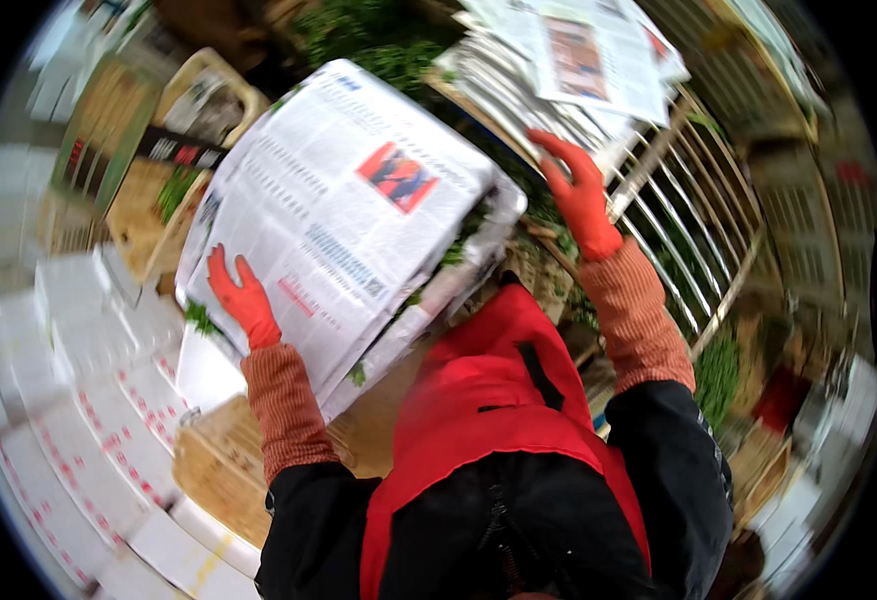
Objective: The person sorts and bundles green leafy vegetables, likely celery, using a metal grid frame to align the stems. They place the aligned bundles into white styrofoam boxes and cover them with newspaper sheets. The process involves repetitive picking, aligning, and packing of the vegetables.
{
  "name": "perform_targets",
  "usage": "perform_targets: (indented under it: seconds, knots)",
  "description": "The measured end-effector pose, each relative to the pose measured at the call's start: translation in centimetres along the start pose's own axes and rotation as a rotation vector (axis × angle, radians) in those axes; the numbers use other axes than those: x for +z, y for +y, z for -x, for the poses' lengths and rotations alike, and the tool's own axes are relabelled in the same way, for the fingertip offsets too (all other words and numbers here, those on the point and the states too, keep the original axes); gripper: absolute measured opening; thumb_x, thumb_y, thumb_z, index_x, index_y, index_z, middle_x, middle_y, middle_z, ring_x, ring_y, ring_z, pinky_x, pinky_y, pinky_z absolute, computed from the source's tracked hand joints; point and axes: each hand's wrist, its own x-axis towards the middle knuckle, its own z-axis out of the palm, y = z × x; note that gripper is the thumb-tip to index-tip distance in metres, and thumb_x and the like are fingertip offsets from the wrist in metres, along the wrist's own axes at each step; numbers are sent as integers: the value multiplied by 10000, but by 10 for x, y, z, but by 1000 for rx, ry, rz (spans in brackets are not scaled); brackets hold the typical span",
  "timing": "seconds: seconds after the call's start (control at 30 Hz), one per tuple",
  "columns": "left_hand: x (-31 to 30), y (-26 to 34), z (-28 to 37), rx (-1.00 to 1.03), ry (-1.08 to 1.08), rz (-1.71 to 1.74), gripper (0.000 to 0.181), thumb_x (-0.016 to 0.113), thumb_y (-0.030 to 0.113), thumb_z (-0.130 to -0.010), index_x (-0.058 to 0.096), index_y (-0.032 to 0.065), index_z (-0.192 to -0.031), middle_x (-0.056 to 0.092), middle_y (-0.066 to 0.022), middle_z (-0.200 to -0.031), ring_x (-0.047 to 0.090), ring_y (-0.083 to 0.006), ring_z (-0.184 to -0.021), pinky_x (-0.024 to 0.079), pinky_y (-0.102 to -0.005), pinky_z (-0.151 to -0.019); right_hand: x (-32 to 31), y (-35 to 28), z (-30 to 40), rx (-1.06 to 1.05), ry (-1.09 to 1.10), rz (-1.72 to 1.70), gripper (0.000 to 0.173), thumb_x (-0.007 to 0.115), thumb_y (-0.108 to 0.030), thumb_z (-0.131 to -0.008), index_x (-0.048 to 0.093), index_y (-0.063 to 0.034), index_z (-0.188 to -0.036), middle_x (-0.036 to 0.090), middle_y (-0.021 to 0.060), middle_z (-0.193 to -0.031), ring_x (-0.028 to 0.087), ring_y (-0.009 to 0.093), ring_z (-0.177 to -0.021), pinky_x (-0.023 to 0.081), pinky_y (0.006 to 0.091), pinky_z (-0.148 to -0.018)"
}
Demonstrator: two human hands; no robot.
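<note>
A white foam box heaped with leafy greens stands before me, its top covered by newspaper sheets point(296, 187); bits of green leaf point(200, 318) poke out along its edges. My left hand point(242, 300), in a red-orange glove, is over the near left part of the newspaper, fingers apart, holding nothing; whether it presses on the paper I cannot tell. My right hand point(577, 195), gloved alike, is raised with spread fingers beside a stack of newspapers point(528, 90) at the upper right. Nothing shows in its grasp.
A slatted metal rack point(678, 217) stands to the right, with a bundle of greens point(717, 379) near its lower end. White foam boxes point(101, 435) fill the left side. Tan plastic crates point(217, 465) lie at lower left and upper left. More leafy greens point(363, 37) are beyond the covered box.
</note>
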Motion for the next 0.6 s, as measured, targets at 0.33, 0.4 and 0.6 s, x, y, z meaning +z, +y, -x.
perform_targets:
  seconds: [0.33, 0.4, 0.6]
  knots:
    - [73, 308, 109, 612, -829, 724, 327, 496, -35, -881, 593, -17, -1193, 618, -146, -1200, 570, -266, -1143, 411, -338, -990, -259, 49, 491, 987, 1134, 69, 264, 545, -141, -932, 640, -24, -1148, 674, 88, -1026, 625, 161, -904, 488, 271, -790]
    - [86, 339, 151, 705, -1027, 752, 318, 508, -18, -886, 604, 5, -1188, 629, -125, -1186, 581, -240, -1125, 424, -317, -969, -273, 25, 583, 1068, 1417, 136, 286, 547, -199, -929, 644, -32, -1141, 676, 89, -1002, 627, 157, -868, 489, 272, -744]
    - [125, 415, 271, 833, -1380, 757, 274, 539, 63, -907, 617, 21, -1166, 638, -116, -1167, 591, -222, -1099, 432, -309, -954, -195, -21, 866, 1751, 1189, 271, 285, 602, -254, -873, 672, -36, -1043, 668, 72, -798, 640, 154, -707, 486, 281, -587]
